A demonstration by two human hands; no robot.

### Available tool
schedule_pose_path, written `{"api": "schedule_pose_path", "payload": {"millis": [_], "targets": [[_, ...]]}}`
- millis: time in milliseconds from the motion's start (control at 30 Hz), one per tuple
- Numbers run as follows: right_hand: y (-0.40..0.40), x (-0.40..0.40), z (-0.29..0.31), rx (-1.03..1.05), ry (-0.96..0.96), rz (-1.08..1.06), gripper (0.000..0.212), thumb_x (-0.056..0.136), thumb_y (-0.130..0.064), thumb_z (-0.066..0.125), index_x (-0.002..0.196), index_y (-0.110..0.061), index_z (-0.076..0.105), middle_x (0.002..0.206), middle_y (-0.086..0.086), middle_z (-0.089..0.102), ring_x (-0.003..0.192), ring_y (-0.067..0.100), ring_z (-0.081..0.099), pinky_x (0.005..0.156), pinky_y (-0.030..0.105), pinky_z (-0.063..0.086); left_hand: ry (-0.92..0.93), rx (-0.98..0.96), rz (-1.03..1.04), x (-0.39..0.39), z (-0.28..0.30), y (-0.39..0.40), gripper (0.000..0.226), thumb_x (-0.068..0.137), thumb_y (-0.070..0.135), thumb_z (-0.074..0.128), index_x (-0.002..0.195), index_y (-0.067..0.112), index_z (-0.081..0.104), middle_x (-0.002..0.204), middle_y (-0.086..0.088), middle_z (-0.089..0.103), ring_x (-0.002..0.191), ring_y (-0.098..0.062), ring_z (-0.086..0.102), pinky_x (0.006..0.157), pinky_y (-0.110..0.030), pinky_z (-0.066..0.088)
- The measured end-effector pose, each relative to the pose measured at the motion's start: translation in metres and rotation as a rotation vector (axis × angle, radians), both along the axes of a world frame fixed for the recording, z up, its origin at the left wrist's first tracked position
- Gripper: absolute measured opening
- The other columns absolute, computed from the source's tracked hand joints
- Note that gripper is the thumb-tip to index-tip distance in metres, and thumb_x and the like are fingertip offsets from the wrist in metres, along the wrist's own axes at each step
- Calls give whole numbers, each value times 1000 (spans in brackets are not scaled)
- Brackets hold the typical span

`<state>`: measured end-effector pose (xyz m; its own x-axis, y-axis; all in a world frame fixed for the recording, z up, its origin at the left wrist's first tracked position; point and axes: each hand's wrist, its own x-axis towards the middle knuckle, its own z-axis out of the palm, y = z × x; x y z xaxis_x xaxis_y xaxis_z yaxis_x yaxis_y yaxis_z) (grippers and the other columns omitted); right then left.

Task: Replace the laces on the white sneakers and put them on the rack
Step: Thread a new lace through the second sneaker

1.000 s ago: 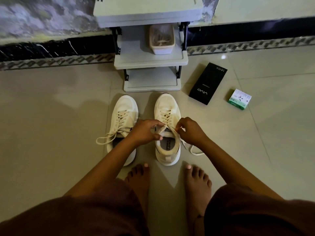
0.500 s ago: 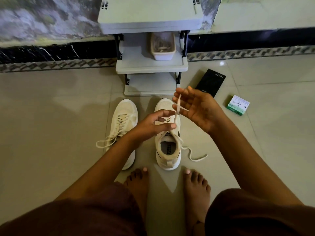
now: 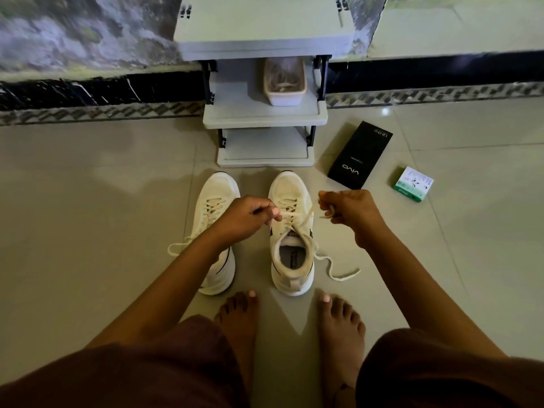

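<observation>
1. 2 white sneakers stand side by side on the tiled floor point(image 3: 88, 201), toes toward 12 o'clock – the left sneaker point(image 3: 216, 231) and the right sneaker point(image 3: 291, 231).
2. The left hand point(image 3: 244, 216) pinches a lace point(image 3: 294, 216) over the right sneaker's tongue.
3. The right hand point(image 3: 347, 210), at 3 o'clock of this sneaker, has curled fingers around the same lace's far part.
4. The other lace end point(image 3: 338, 272) lies loose on the floor at 4 o'clock of the shoe.
5. The rack point(image 3: 265, 119) stands at 12 o'clock, with a small tub point(image 3: 284, 95) on its middle shelf.
6. A black box point(image 3: 359, 156) and a green-white box point(image 3: 413, 184) lie at 2 o'clock – near each other, apart.
</observation>
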<state>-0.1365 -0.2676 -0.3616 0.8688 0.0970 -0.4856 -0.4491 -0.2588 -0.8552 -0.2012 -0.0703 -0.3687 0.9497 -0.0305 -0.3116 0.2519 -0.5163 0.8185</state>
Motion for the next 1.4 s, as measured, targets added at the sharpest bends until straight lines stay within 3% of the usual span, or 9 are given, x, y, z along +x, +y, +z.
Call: {"api": "schedule_pose_path", "payload": {"millis": [233, 300, 433, 533, 667, 867, 1167, 1300, 1400], "targets": [[0, -5, -17, -542, -28, 481, 30, 81, -30, 72, 60, -13, 58, 61, 1, 58, 56, 10, 51, 56, 22, 44, -147, 106, 184, 2, 1, 2, 19, 74, 23, 78, 71, 7, 67, 58, 6, 58, 54, -3, 49, 54, -11, 39], [0, -8, -18, -646, -27, 588, 25, 78, -32, 74, 71, -12, 61, 75, 4, 64, 69, 16, 60, 71, 30, 52, -147, 87, 115, 3, 3, 1, 12, 78, 19, 74, 79, 8, 71, 73, -2, 69, 65, -5, 58, 65, -16, 46], [0, -18, -16, -1025, -289, 740, 47, 77, -44, 72, 114, -19, 58, 117, 6, 55, 103, 24, 55, 79, 34, 48, -103, 192, -87, 2, 4, -4, 15, 88, 11, 63, 99, 9, 73, 101, -4, 71, 84, -1, 59, 66, 5, 36], [7, -19, -12, -696, -447, 627, 33, 84, -35, 67, 113, -18, 63, 119, 5, 57, 102, 20, 56, 78, 30, 45, -109, 215, -105, 2, 1, -10, 18, 89, 7, 61, 102, 10, 73, 106, -2, 70, 94, -6, 61, 68, 6, 35], [17, -26, -13, -330, -255, 618, 16, 86, -22, 66, 97, -12, 73, 97, 5, 71, 87, 16, 62, 77, 26, 46, -154, 199, -35, 1, -2, -15, 7, 84, 11, 67, 88, 17, 69, 84, 3, 68, 78, -6, 61, 68, -11, 43], [22, -40, -33, -403, -214, 584, 19, 89, -21, 60, 93, -7, 73, 91, 13, 70, 87, 28, 64, 81, 41, 52, -106, 124, 58, -9, -21, -17, 14, 78, 6, 70, 82, 16, 61, 73, 7, 61, 70, -6, 59, 63, -8, 44], [24, -42, -42, -328, -168, 475, 10, 86, -23, 68, 86, -14, 73, 76, 9, 72, 61, 18, 67, 74, 37, 58, -17, -113, 256, -17, -36, -24, 14, 79, 2, 69, 83, 14, 63, 74, -1, 66, 72, -8, 62, 72, -16, 49], [27, -46, -45, -554, -281, 552, 17, 88, -30, 61, 90, -17, 73, 82, 6, 70, 75, 22, 64, 68, 32, 54, -12, 50, 160, -17, -40, -19, 19, 76, 11, 75, 94, 12, 66, 92, -3, 67, 81, -13, 61, 71, -15, 48], [32, -51, -46, -747, -397, 592, 20, 88, -33, 57, 93, -19, 70, 84, 3, 66, 68, 15, 51, 54, 21, 34, -59, 211, 49, -20, -44, -20, 31, 74, 15, 77, 102, 8, 66, 103, -9, 64, 84, -21, 62, 75, -27, 51]]}}
